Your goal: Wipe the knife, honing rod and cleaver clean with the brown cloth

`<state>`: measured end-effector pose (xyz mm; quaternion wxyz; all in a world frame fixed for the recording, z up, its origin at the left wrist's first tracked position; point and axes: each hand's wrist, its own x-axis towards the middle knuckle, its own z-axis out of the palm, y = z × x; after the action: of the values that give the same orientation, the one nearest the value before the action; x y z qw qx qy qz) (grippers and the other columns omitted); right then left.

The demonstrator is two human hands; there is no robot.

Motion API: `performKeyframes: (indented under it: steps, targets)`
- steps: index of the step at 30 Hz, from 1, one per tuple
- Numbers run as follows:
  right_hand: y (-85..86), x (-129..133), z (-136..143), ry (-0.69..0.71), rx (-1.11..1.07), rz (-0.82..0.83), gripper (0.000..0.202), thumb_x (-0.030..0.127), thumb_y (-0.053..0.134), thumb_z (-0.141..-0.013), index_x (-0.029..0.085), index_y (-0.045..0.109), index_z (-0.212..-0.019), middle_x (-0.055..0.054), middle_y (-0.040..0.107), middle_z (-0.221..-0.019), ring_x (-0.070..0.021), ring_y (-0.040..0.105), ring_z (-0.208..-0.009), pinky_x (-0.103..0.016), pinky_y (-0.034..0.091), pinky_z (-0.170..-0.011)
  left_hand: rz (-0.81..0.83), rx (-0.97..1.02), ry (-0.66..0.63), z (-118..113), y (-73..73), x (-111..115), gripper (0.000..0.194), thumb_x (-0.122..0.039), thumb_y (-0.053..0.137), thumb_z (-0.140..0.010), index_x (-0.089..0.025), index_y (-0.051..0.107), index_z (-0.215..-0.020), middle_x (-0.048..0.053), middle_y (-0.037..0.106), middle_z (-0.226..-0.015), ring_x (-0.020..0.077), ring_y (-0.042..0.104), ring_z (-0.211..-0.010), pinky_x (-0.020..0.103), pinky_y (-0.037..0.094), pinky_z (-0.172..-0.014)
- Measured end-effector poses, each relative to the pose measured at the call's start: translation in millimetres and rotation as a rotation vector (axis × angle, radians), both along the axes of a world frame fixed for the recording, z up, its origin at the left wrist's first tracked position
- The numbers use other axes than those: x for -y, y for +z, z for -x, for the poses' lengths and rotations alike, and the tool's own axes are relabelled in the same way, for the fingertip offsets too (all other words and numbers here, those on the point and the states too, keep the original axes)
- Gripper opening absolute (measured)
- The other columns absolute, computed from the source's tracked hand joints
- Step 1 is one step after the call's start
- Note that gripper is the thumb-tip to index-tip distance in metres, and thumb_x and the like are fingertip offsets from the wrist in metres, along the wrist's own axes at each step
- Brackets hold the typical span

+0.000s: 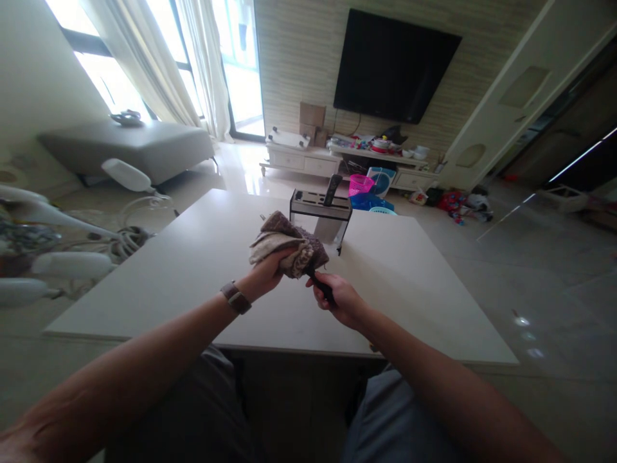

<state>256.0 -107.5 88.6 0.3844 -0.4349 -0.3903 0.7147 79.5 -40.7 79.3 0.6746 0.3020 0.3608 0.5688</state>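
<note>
A bunched brown and beige cloth (pixel 282 244) is gripped in my left hand (pixel 270 271), above the middle of the white table (pixel 193 276). My right hand (pixel 340 297) is closed around a black handle (pixel 322 288). The front part of the handled tool is hidden by the cloth wrapped about it. Just behind the cloth stands a knife rack (pixel 318 204) with slots in its top. One black-handled knife (pixel 332 190) sits upright in the rack, and its broad blade shows below.
Beyond the table are a low white cabinet (pixel 306 161) with boxes and dishes, a pink basket (pixel 360 185) and blue containers. White lamp-like pieces (pixel 72 265) and coiled cables lie at the left. A grey bench (pixel 144 148) stands near the curtains.
</note>
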Motion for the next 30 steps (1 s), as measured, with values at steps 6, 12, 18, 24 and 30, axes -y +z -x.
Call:
performKeyframes:
  steps: [6,12,18,24,30]
  targets:
    - [-3.0,-2,-1,0.058,0.086,-0.060,0.035,0.048,0.076,-0.076,0.016,0.062,-0.077,0.006,0.047,-0.054,-0.0062,0.035,-0.044,-0.025,0.018,-0.045,-0.043,-0.053,-0.005,-2,-2.6,-1,0.023,-0.017,0.084,-0.069,-0.016,0.079,-0.091,0.006,0.079,-0.099,0.0212,0.071,-0.095,0.031,0.057,-0.089]
    - [-7.4,-16,-4,0.086,0.220,-0.157,0.030,0.045,0.073,-0.074,0.017,0.060,-0.071,0.006,0.045,-0.050,-0.0072,0.036,-0.042,-0.025,0.023,-0.043,-0.080,0.003,0.186,23,5.2,-26,0.021,-0.008,0.080,-0.069,-0.015,0.077,-0.088,0.005,0.078,-0.100,0.0190,0.071,-0.095,0.029,0.058,-0.090]
    - [-2.3,-18,-13,0.104,0.373,-0.303,0.028,0.044,0.070,-0.078,0.018,0.062,-0.071,0.006,0.048,-0.048,-0.0084,0.040,-0.041,-0.024,0.029,-0.044,-0.128,0.076,0.339,59,11.4,-52,0.020,-0.006,0.076,-0.073,-0.016,0.074,-0.090,0.002,0.078,-0.098,0.0173,0.071,-0.099,0.028,0.057,-0.095]
    - [3.0,-15,-17,0.086,0.414,-0.319,0.027,0.042,0.069,-0.077,0.018,0.062,-0.069,0.006,0.049,-0.047,-0.0085,0.041,-0.041,-0.024,0.030,-0.044,-0.134,0.171,0.444,71,9.0,-60,0.019,-0.003,0.069,-0.078,-0.017,0.073,-0.092,0.001,0.078,-0.098,0.0140,0.070,-0.100,0.026,0.056,-0.098]
    - [1.7,-13,-19,0.031,0.362,-0.312,0.030,0.047,0.070,-0.077,0.018,0.062,-0.071,0.006,0.047,-0.048,-0.0082,0.040,-0.042,-0.024,0.031,-0.043,-0.018,0.278,0.394,65,11.7,-52,0.018,-0.008,0.065,-0.084,-0.017,0.074,-0.097,0.001,0.079,-0.097,0.0132,0.072,-0.093,0.026,0.058,-0.094]
